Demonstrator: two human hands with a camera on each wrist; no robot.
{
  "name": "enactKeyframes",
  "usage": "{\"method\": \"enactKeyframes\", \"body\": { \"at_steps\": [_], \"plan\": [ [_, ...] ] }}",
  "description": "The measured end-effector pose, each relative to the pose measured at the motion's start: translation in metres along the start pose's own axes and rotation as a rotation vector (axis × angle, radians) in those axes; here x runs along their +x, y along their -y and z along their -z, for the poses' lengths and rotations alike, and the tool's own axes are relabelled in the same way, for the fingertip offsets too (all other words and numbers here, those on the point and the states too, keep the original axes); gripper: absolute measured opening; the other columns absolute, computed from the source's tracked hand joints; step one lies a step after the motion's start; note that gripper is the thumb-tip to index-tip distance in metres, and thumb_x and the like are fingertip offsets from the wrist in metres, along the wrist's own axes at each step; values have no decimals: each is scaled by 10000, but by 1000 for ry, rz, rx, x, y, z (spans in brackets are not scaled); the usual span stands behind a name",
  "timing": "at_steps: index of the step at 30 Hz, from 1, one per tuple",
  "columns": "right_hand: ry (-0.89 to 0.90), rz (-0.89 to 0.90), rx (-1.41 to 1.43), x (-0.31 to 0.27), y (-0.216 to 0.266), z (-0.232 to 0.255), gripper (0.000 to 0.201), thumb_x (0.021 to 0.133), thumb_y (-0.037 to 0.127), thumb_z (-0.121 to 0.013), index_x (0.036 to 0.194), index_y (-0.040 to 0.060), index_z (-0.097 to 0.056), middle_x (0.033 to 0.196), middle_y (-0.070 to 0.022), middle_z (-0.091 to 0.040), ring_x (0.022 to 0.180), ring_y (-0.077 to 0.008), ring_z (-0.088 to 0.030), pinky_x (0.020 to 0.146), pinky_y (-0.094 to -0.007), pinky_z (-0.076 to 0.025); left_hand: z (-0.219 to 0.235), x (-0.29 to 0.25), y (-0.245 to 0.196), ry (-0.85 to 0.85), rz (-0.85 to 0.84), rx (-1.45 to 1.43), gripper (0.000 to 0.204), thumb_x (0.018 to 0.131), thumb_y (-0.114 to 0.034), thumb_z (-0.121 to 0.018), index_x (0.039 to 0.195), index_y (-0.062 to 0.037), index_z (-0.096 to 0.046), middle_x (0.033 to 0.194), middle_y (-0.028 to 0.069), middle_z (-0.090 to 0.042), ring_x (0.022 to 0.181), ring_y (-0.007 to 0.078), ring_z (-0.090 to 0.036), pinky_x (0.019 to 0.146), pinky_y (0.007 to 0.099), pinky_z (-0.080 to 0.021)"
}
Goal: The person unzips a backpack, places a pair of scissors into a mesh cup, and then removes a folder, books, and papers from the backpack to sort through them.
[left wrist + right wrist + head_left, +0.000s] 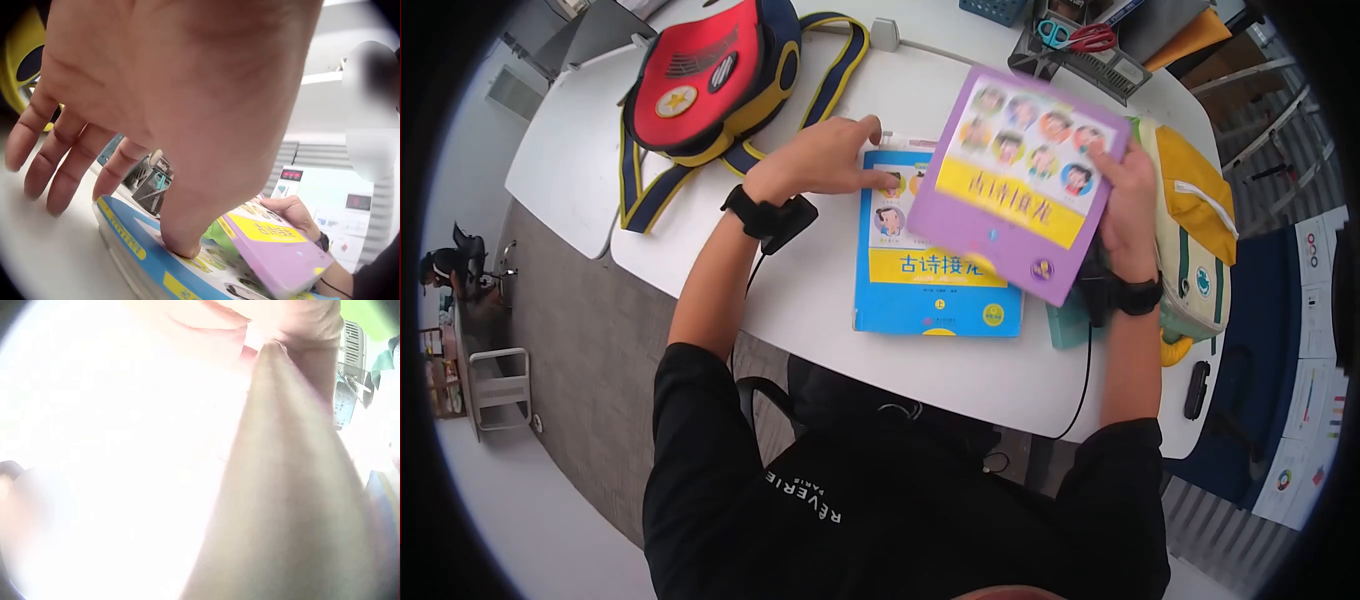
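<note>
A purple picture book is raised and tilted above the table, gripped at its right edge by my right hand with the thumb on the cover. Beneath it on the white table lies a blue book, its upper right part hidden by the purple one. My left hand is at the blue book's top left corner. In the left wrist view the thumb touches the blue cover, while the other fingers reach past the book's edge, spread and fairly straight. Glare washes out much of the right wrist view.
A red and navy school bag with yellow-edged straps stands at the back left. Behind the books is a grey organizer with scissors. To the right lie a cream and yellow bag and a small black case.
</note>
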State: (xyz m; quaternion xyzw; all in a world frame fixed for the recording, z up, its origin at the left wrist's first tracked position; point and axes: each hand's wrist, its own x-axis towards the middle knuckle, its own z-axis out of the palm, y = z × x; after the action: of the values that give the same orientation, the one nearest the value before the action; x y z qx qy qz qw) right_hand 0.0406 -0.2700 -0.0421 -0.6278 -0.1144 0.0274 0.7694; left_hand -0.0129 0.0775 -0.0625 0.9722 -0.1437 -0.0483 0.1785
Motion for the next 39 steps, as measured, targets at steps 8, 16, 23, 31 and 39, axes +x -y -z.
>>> {"method": "enactKeyframes", "body": {
  "at_steps": [8,16,23,31,39],
  "plan": [
    [-243,405,99,-3,41,3,299,974,47,-585,1248,-55,-520,1219,-172,-618,1107,-244,-624,974,-393,-487,-17,-8,6,-120,68,-483,585,745,-259,-866,1183,32,-611,743,117,-632,622,184,-619,556,315,-486],
    [-218,400,93,-3,33,-1,348,995,71,-552,1302,-65,-462,1273,-197,-587,1128,-281,-627,968,-411,-525,-12,-1,22,-91,162,-643,428,804,-157,-796,1162,4,-626,872,93,-655,689,133,-638,559,277,-480],
    [-148,324,63,-6,25,-3,336,990,77,-557,1282,-71,-478,1204,-186,-630,1026,-243,-680,887,-362,-571,-18,3,52,-366,186,-879,203,889,-45,-657,1089,-53,-625,989,44,-690,877,86,-650,708,211,-519],
    [39,73,18,3,-1,0,318,978,58,-573,1261,-68,-501,1163,-182,-654,1000,-221,-690,873,-347,-583,-17,3,51,-449,159,-1078,289,965,-259,-653,1189,-78,-631,904,67,-713,770,86,-681,624,203,-527],
    [-16,-15,-1,5,-12,-3,323,946,12,-597,1249,-67,-517,1139,-172,-664,960,-220,-695,834,-333,-589,-6,-9,26,-220,55,-801,467,904,-158,-652,1358,-105,-551,1032,132,-703,915,166,-706,782,296,-578]
  ]
}}
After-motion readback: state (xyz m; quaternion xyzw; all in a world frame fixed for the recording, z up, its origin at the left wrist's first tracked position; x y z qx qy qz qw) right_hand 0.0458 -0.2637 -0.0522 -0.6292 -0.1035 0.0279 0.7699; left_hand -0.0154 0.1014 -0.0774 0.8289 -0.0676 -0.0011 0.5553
